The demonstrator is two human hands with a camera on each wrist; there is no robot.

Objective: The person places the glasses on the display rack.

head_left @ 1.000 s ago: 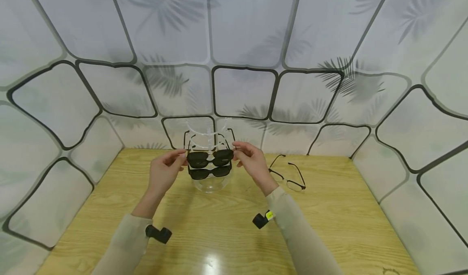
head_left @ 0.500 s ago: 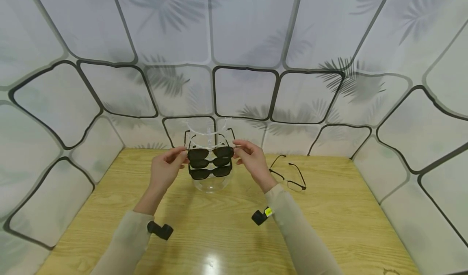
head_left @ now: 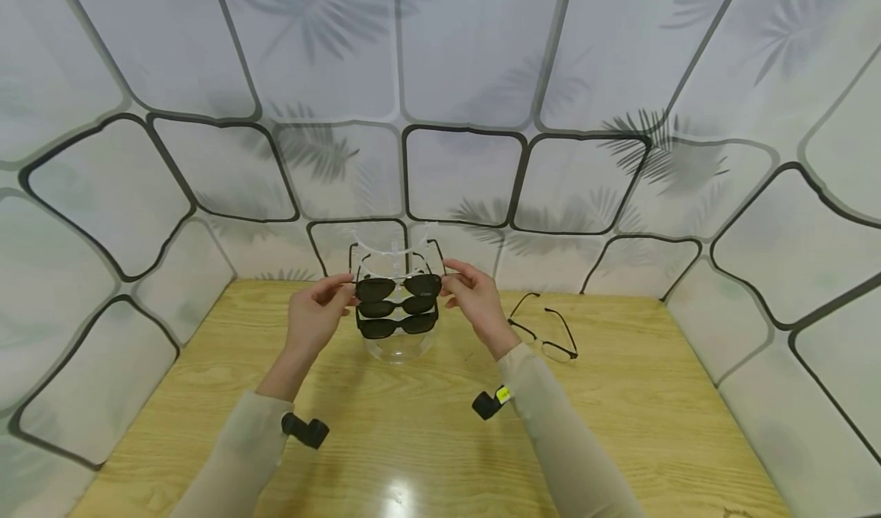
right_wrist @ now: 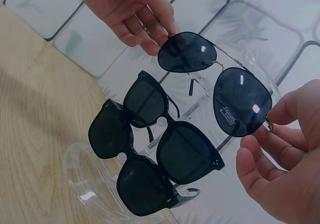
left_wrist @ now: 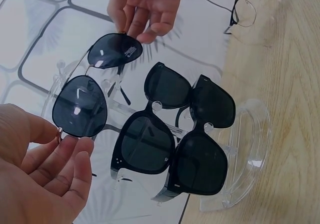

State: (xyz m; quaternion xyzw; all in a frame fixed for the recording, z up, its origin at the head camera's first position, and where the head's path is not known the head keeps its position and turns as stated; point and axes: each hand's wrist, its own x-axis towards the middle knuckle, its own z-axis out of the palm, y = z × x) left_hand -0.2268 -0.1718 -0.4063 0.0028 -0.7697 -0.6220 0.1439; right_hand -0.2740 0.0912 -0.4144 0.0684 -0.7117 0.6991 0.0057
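Observation:
Between both hands is a pair of dark aviator sunglasses (head_left: pixel 375 288) with a thin metal double bridge. My left hand (head_left: pixel 315 315) pinches it at the left hinge between thumb and fingers. At the opposite hinge my right hand (head_left: pixel 476 300) pinches it the same way. In the right wrist view small white print shows on one lens of the aviator sunglasses (right_wrist: pixel 242 101). Below them, two black-framed pairs of sunglasses, a middle pair (left_wrist: pixel 148 142) and a lower pair (left_wrist: pixel 201 163), sit one above the other on a clear acrylic display stand (left_wrist: pixel 252 161).
To the right of the stand, thin-framed clear glasses (head_left: pixel 542 340) lie on the wooden table (head_left: pixel 413 434) with temples spread. A patterned cloth backdrop (head_left: pixel 461 174) rises behind and on both sides. The stand's upper clear arms (head_left: pixel 385 249) rise above the aviators.
The aviator sunglasses have risen slightly in both hands, opening more space above the middle pair. The pairs lower on the stand and the glasses on the table stay in place.

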